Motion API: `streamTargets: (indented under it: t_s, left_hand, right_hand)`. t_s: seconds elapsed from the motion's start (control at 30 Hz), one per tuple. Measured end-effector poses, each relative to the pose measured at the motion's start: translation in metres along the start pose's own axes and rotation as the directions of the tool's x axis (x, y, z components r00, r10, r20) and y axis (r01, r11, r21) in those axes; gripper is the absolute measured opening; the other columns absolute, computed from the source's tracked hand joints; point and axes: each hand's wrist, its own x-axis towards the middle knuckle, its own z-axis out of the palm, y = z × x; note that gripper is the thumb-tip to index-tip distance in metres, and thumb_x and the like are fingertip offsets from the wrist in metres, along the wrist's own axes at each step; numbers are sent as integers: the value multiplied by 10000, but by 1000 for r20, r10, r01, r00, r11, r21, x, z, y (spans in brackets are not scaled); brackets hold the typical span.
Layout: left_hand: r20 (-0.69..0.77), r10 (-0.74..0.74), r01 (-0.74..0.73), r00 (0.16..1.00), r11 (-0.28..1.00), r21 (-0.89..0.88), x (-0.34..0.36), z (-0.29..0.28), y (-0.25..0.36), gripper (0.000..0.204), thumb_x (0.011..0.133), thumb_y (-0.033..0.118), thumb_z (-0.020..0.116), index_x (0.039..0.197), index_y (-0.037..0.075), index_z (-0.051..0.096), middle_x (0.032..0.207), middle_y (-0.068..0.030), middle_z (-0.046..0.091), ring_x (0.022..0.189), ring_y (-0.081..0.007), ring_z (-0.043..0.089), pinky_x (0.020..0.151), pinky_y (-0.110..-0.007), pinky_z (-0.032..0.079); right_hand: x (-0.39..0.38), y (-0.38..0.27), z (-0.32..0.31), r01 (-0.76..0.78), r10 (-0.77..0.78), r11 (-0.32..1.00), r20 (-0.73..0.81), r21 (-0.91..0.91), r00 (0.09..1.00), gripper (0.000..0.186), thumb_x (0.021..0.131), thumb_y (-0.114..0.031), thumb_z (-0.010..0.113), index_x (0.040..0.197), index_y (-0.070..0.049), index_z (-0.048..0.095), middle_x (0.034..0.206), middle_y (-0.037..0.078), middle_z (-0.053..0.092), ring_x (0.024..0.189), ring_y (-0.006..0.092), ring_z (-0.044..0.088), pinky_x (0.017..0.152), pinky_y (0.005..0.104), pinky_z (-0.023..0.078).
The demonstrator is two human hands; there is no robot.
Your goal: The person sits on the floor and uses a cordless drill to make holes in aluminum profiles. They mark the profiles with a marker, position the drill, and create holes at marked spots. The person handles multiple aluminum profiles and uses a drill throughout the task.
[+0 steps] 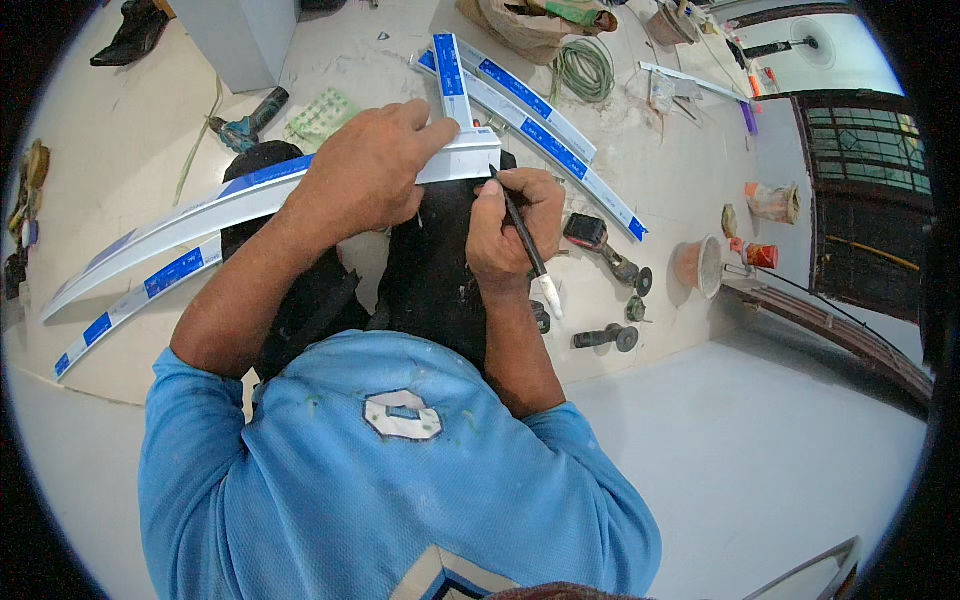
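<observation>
My left hand (365,170) grips a long white trim strip with blue film (130,260) lying across my dark-trousered legs, near its right end. A short piece of similar strip (450,85) runs away from me at that end, touching it. My right hand (510,225) is closed round a slim black pen or pencil with a white end (530,247), its dark point at the strip's right end. Whether the point touches is hard to tell. Two more strips (560,140) lie on the right, and another (100,325) lies at the left.
Around me on the floor (680,160) are a drill (245,125), a battery tool (600,240), grinders (605,338), coiled hose or cable (585,70), a sack (520,25) and buckets (697,268). A pillar (235,40) stands at the back left, a dark grilled door or window (865,200) at the right.
</observation>
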Motion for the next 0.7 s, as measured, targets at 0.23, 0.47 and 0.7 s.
streamTargets:
  t_s: [0.23, 0.47, 0.7]
  left_hand:
    - [-18, 27, -27, 999, 1000, 1, -1, 2, -2, 654, 743, 36, 842, 1371, 58, 662, 1100, -171, 660, 1010, -360, 695, 893, -479, 595]
    - [12, 3, -3, 1000, 1000, 11, 0, 0, 2, 647, 744, 38, 851, 1364, 54, 666, 1106, -172, 664, 1010, -352, 695, 885, -473, 597]
    - [-7, 21, -21, 1000, 1000, 13, 0, 3, 0, 634, 756, 37, 845, 1365, 55, 667, 1098, -170, 662, 999, -343, 691, 882, -473, 596]
  right_hand:
    - [3, -3, 1, 22, -20, 997, 25, -69, 999, 164, 911, -5, 715, 1039, -5, 612, 931, 134, 670, 755, 207, 649, 696, 345, 559]
    - [3, 2, 3, 43, -40, 996, 38, -83, 998, 150, 938, -17, 694, 1038, -14, 582, 940, 115, 658, 772, 164, 619, 704, 320, 546]
    - [4, 3, 3, 64, -58, 993, 60, -99, 997, 151, 944, -15, 691, 1038, -11, 573, 927, 111, 652, 762, 164, 612, 696, 318, 541]
